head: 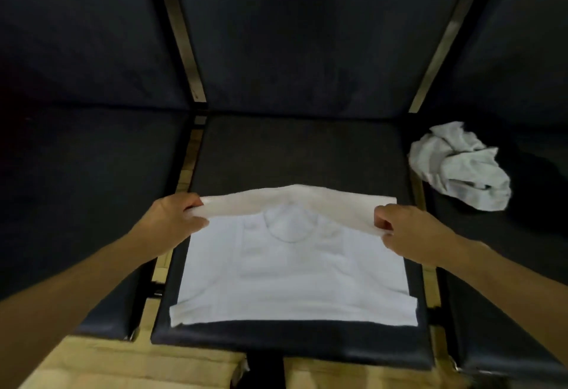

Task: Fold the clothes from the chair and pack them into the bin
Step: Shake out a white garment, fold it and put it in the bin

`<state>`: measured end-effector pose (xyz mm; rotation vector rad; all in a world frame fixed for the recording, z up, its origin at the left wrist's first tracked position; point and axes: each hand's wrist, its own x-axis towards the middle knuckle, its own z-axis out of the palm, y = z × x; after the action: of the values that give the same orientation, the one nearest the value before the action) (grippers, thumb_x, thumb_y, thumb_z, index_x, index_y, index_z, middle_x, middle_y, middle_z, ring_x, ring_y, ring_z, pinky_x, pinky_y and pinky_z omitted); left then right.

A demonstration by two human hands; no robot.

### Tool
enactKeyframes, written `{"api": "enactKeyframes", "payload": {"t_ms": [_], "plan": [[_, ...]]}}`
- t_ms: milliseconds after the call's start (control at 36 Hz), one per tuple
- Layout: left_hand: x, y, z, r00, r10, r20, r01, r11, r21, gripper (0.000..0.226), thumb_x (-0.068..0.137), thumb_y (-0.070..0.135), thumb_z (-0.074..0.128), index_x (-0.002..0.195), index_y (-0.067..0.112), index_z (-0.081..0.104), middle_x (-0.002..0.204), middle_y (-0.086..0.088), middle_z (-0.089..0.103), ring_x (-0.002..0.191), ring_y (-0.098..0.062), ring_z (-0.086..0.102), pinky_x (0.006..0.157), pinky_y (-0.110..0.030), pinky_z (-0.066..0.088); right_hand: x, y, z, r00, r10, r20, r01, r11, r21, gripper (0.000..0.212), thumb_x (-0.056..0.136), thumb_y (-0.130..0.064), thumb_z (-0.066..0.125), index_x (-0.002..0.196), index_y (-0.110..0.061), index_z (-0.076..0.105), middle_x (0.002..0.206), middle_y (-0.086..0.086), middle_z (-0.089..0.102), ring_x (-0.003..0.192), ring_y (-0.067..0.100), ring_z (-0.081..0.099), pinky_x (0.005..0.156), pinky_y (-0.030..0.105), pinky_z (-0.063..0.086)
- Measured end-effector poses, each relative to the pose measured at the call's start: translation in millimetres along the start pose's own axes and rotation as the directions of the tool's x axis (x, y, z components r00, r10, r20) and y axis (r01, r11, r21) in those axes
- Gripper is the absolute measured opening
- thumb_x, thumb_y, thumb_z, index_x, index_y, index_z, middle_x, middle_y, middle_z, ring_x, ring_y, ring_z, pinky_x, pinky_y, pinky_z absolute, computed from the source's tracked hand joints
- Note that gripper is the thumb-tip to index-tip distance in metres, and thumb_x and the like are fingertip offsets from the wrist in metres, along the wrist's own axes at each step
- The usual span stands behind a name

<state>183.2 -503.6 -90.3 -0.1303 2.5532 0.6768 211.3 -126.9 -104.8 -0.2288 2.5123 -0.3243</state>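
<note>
Both hands, left hand [178,216] and right hand [408,229], pinched white shirt [295,278] far edge | fold best laid square on seat [295,149], corners matched

Dim overall, with deep darkness swallowing the upper backrests [307,35] and corners. Brightest on the white shirt [292,275], nearly washed out, its folds faint. Soft shadow under the lifted edge. Dull glints on the metal strips [181,41] between seats. Slightly soft throughout, more smeared toward the lower edge. Wide-angle bending at the sides, straight frame lines splayed outward.
</note>
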Motion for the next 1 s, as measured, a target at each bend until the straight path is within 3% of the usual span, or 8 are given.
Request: {"api": "enactKeyframes", "payload": {"t_ms": [167, 333, 444, 528, 583, 694, 861, 1000], "plan": [[-53, -30, 26, 0.996, 0.075, -0.041, -0.074, 0.997, 0.034, 0.016, 0.088, 0.007, 0.062, 0.085, 0.022, 0.058, 0.084, 0.013, 0.052, 0.077, -0.007, 0.054, 0.064, -0.015, 0.038, -49, 12, 26, 0.997, -0.041, 0.064, 0.047, 0.995, -0.083, 0.041, 0.086, -0.001, 0.048, 0.069, -0.033, 0.027, 0.079, -0.012, 0.034, 0.072, 0.007, 0.041, 0.062, 0.015, 0.036], [-84, -56, 39, 0.974, 0.226, 0.027, -0.219, 0.895, 0.389, 0.009, 0.088, 0.007, 0.063, 0.088, 0.014, 0.069, 0.081, 0.015, 0.042, 0.074, -0.012, 0.058, 0.070, -0.023, 0.049, -74, 20, 44, 0.995, -0.015, 0.096, 0.028, 0.990, -0.138, 0.041, 0.086, -0.001, 0.046, 0.072, -0.036, 0.031, 0.083, -0.013, 0.033, 0.084, 0.012, 0.044, 0.070, 0.020, 0.041], [-94, -70, 46, 0.922, 0.375, 0.093, -0.368, 0.780, 0.505, 0.035, 0.048, -0.003, 0.090, 0.065, 0.019, 0.069, 0.070, 0.010, 0.053, 0.054, -0.009, 0.054, 0.042, -0.017, 0.050, -84, 22, 53, 0.993, -0.026, 0.115, 0.045, 0.984, -0.171, 0.027, 0.090, -0.002, 0.044, 0.099, -0.027, 0.050, 0.100, -0.008, 0.037, 0.091, 0.010, 0.043, 0.078, 0.020, 0.044], [-99, -74, 52, 0.918, 0.369, 0.144, -0.383, 0.735, 0.559, 0.048, 0.026, 0.003, 0.096, 0.062, 0.019, 0.070, 0.067, 0.004, 0.059, 0.044, -0.010, 0.052, 0.039, -0.010, 0.045, -88, 22, 60, 0.990, -0.016, 0.141, 0.042, 0.982, -0.183, 0.032, 0.091, -0.002, 0.044, 0.112, -0.024, 0.051, 0.106, -0.007, 0.037, 0.095, 0.010, 0.042, 0.084, 0.022, 0.046], [-103, -69, 57, 0.938, 0.286, 0.195, -0.345, 0.739, 0.579, 0.038, 0.047, 0.008, 0.093, 0.079, 0.019, 0.074, 0.084, 0.003, 0.062, 0.053, -0.010, 0.056, 0.048, -0.007, 0.044, -90, 22, 64, 0.987, -0.012, 0.159, 0.043, 0.980, -0.193, 0.033, 0.092, -0.004, 0.045, 0.116, -0.026, 0.050, 0.112, -0.006, 0.039, 0.097, 0.010, 0.042, 0.086, 0.021, 0.045], [-106, -67, 68, 0.929, 0.211, 0.305, -0.368, 0.621, 0.692, 0.036, 0.094, 0.026, 0.054, 0.129, 0.035, 0.049, 0.130, 0.012, 0.039, 0.110, -0.005, 0.048, 0.099, -0.014, 0.040, -93, 23, 74, 0.985, -0.025, 0.171, 0.061, 0.976, -0.208, 0.037, 0.092, -0.005, 0.048, 0.121, -0.027, 0.050, 0.112, -0.007, 0.038, 0.093, 0.007, 0.038, 0.082, 0.015, 0.042], [-111, -67, 88, 0.909, 0.077, 0.411, -0.379, 0.567, 0.732, 0.038, 0.093, 0.013, 0.047, 0.128, 0.029, 0.047, 0.129, 0.008, 0.039, 0.113, -0.006, 0.040, 0.099, -0.019, 0.036, -98, 23, 86, 0.971, -0.008, 0.237, 0.054, 0.981, -0.186, 0.045, 0.092, -0.002, 0.049, 0.129, -0.027, 0.048, 0.121, -0.009, 0.040, 0.106, 0.007, 0.045, 0.092, 0.017, 0.043], [-103, -43, 98, 0.948, 0.095, 0.305, -0.295, 0.626, 0.721, 0.026, 0.093, 0.018, 0.044, 0.118, 0.022, 0.048, 0.121, 0.005, 0.043, 0.099, -0.007, 0.040, 0.095, -0.020, 0.038, -90, 12, 83, 0.972, 0.011, 0.235, 0.025, 0.989, -0.148, 0.038, 0.095, -0.010, 0.047, 0.129, -0.027, 0.049, 0.132, -0.007, 0.042, 0.116, 0.009, 0.046, 0.098, 0.020, 0.042]]}}
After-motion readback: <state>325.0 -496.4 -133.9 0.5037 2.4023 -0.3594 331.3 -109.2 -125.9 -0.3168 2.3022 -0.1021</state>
